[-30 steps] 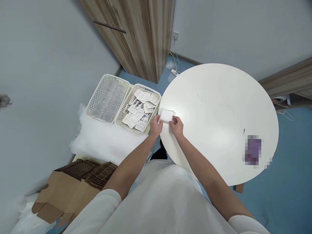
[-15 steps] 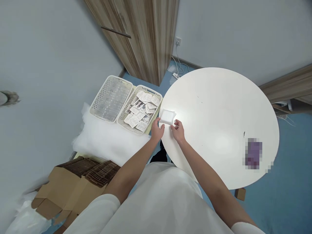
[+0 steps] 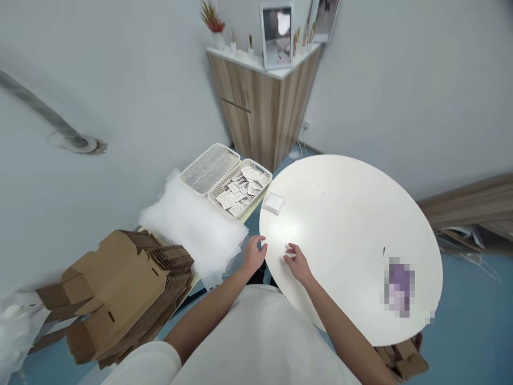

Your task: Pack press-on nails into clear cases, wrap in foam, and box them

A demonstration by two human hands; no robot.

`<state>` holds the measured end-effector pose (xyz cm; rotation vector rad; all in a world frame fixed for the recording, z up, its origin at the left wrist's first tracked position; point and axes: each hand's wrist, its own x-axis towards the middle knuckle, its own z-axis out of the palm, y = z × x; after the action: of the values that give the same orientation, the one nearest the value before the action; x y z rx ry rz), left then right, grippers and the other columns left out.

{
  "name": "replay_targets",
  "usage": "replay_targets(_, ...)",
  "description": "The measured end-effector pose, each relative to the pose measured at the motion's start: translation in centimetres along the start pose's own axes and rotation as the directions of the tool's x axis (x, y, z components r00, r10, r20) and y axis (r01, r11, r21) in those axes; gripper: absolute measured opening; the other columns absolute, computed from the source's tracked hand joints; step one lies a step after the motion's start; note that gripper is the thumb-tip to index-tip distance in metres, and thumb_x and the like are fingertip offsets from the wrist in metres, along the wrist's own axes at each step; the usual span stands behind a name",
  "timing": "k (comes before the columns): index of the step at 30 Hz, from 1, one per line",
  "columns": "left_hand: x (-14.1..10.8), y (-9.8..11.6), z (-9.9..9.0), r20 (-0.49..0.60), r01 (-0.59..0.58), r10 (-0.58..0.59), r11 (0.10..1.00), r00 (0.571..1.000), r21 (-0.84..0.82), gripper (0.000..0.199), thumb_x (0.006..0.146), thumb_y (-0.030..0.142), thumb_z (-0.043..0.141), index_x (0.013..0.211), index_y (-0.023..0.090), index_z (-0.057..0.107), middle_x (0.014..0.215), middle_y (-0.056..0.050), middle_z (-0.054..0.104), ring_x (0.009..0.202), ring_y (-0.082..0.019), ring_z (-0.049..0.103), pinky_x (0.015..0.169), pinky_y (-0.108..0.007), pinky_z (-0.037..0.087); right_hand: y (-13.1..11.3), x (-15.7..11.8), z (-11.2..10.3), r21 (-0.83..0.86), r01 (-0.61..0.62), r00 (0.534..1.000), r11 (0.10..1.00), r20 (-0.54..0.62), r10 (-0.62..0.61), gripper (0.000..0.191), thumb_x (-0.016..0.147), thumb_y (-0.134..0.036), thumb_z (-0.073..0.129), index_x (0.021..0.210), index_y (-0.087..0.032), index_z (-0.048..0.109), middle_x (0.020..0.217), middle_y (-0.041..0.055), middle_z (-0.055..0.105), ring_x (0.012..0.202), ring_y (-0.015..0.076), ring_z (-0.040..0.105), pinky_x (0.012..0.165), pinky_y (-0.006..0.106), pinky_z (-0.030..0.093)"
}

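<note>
A small white packet [image 3: 274, 203], wrapped in translucent film, lies on the left edge of the round white table [image 3: 344, 214]. Neither hand touches it. My left hand [image 3: 254, 254] hovers by the table's near left edge with fingers apart and nothing held. Over the tabletop to its right, my right hand [image 3: 297, 261] is also bare, its fingers slightly curled and spread. Both are nearer to my body than the packet is.
White baskets stand left of the table: one with clear plastic pieces [image 3: 211, 170], one with printed cards [image 3: 240, 190]. White foam sheets [image 3: 192, 214] and stacked flat cardboard boxes [image 3: 132, 289] lie closer. A cabinet [image 3: 256, 101] fills the corner. A pixelated purple item [image 3: 399, 286] sits at right.
Both hands have let go of the white packet and drawn back toward my body. The camera has tilted up, so the cabinet top now shows.
</note>
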<state>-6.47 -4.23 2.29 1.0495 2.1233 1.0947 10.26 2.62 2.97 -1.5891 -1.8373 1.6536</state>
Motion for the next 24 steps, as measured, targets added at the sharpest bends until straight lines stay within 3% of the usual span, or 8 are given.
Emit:
replay_targets(5, -4.2, 0.3, -1.2, -0.025, 0.138, -0.138, 0.990, 0.990, -0.022, 0.019, 0.078, 0.026, 0.048, 0.093, 0.020, 0.057, 0.099, -0.005, 0.062, 0.093, -0.018, 0.057, 0.082, -0.034, 0.046, 1.6, -1.7, -1.0, -0.096, 0.070, 0.986, 0.993, 0.155, -0.055, 0.041, 0.071, -0.034, 0.050, 0.110, -0.023, 0.050, 0.096, 0.0034, 0.058, 0.068, 0.0126, 0.057, 0.069, 0.030, 0.047)
replay_targets(10, -8.1, 0.1, -3.2, -0.063, 0.233, -0.242, 0.964, 0.968, -0.128, 0.020, 0.078, 0.027, 0.047, 0.093, 0.017, 0.057, 0.091, -0.005, 0.064, 0.085, -0.016, 0.060, 0.077, -0.029, 0.049, 1.9, -2.3, 0.0, -0.127, 0.147, 0.952, 0.981, 0.287, -0.106, 0.035, 0.071, -0.033, 0.050, 0.104, -0.021, 0.054, 0.093, 0.0045, 0.060, 0.073, 0.0146, 0.059, 0.073, 0.031, 0.048)
replay_targets(20, -13.6, -2.5, -7.9, 0.063, 0.418, -0.413, 0.904, 0.908, -0.093, 0.044, 0.071, 0.039, 0.057, 0.106, 0.013, 0.054, 0.103, -0.011, 0.060, 0.083, -0.017, 0.060, 0.074, -0.030, 0.048, -2.1, -2.1, 5.1, -0.156, 0.417, 0.792, 0.895, 0.546, -0.273, 0.032, 0.071, -0.030, 0.051, 0.101, -0.021, 0.056, 0.088, 0.0023, 0.060, 0.067, 0.0130, 0.057, 0.067, 0.029, 0.047)
replay_targets(24, -15.5, -3.6, -10.9, 0.130, 0.447, -0.439, 0.893, 0.889, -0.040, 0.052, 0.068, 0.041, 0.060, 0.111, 0.015, 0.053, 0.109, -0.011, 0.059, 0.087, -0.020, 0.060, 0.073, -0.031, 0.047, -4.7, -1.9, 7.8, -0.172, 0.506, 0.719, 0.845, 0.626, -0.303, 0.032, 0.073, -0.031, 0.050, 0.103, -0.021, 0.056, 0.093, 0.0040, 0.061, 0.072, 0.0145, 0.058, 0.068, 0.029, 0.047)
